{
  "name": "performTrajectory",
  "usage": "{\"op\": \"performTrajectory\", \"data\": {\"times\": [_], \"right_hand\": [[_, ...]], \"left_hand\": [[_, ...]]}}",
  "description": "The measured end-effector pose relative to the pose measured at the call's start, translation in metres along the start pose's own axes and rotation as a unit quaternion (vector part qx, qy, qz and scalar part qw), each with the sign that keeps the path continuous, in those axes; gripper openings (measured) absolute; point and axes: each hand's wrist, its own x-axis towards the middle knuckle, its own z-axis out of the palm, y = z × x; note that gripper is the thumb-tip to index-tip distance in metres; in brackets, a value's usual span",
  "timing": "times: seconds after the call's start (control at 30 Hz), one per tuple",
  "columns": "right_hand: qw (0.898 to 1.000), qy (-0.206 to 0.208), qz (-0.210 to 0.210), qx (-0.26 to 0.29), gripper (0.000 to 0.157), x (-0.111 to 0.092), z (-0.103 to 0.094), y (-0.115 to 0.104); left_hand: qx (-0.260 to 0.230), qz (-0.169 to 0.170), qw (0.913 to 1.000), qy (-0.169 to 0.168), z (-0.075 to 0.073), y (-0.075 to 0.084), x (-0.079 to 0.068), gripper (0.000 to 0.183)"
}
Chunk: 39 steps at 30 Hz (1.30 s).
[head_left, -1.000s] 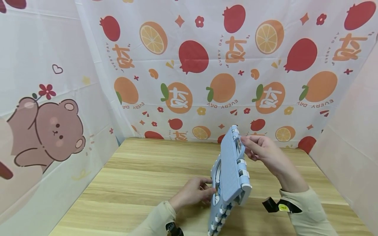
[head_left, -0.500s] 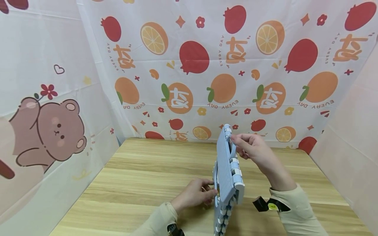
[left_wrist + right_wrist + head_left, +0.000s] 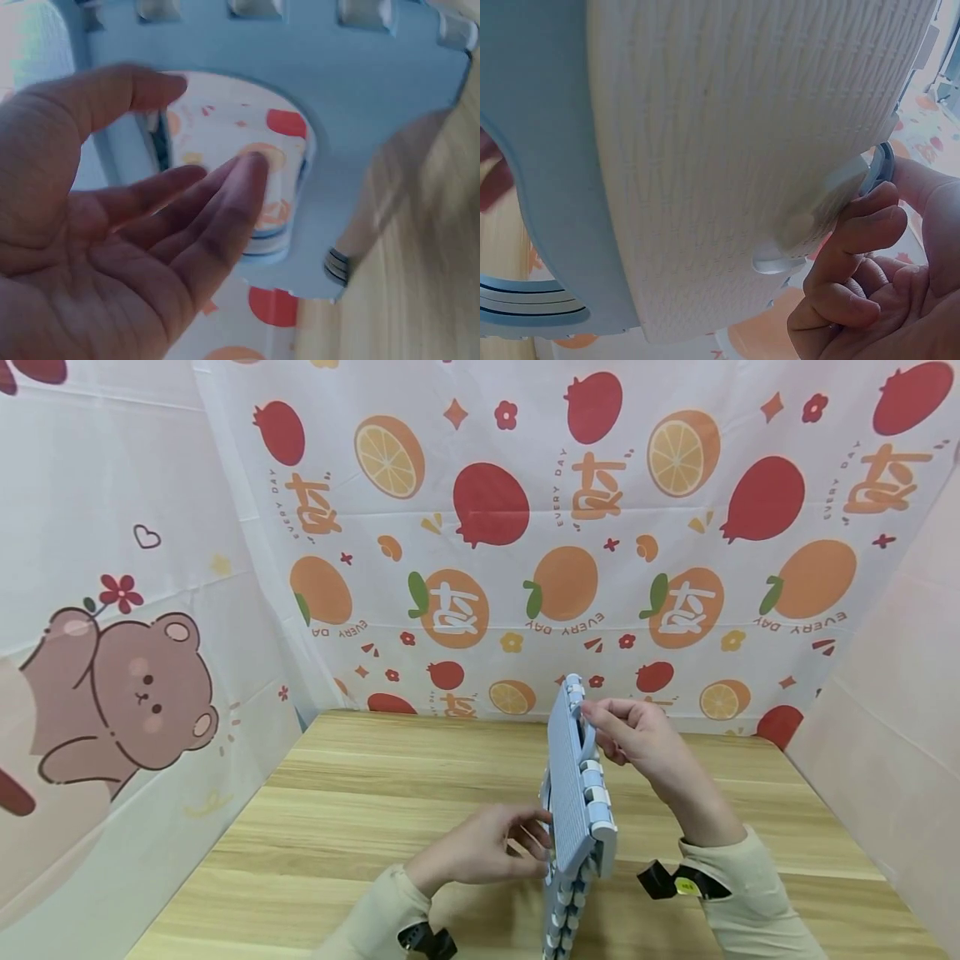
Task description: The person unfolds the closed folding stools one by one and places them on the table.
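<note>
The blue folding stool (image 3: 564, 793) stands on edge between the right hand (image 3: 637, 735) and the left hand (image 3: 491, 847), over the bench (image 3: 337, 827), its long axis running front to back; its near end is cut off, so contact below is hidden. The right is nearer, pinching the handle (image 3: 590, 742); the left faces the opening's rim (image 3: 310, 135), fingers loosely bent, holding nothing, though whether they touch is hard to tell.
</note>
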Motion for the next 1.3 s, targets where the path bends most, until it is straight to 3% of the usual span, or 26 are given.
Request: {"op": "performTrajectory", "data": {"times": [0.1, 0.2, 0.63, 1.3], "right_hand": [[1.000, 0.005, 0.002, 0.002, 0.039, 0.000, 0.002, 0.001], [1.000, 0.009, -0.001, 0.006, 0.038, 0.000, 0.003, 0.001], [1.000, 0.009, -0.010, 0.021, 0.037, 0.002, 0.009, 0.002], [0.999, -0.034, -0.010, -0.039, 0.035, -0.009, -0.011, 0.009]], "left_hand": [[-0.027, 0.000, 0.9984, -0.049, 0.002, 0.007, -0.003, 0.039], [-0.020, 0.002, 0.9975, -0.068, 0.007, 0.011, -0.004, 0.035], [0.079, 0.033, 0.9963, -0.003, 0.024, 0.009, -0.014, 0.035], [0.118, 0.054, 0.9915, 0.005, 0.027, 0.009, -0.014, 0.032]]}}
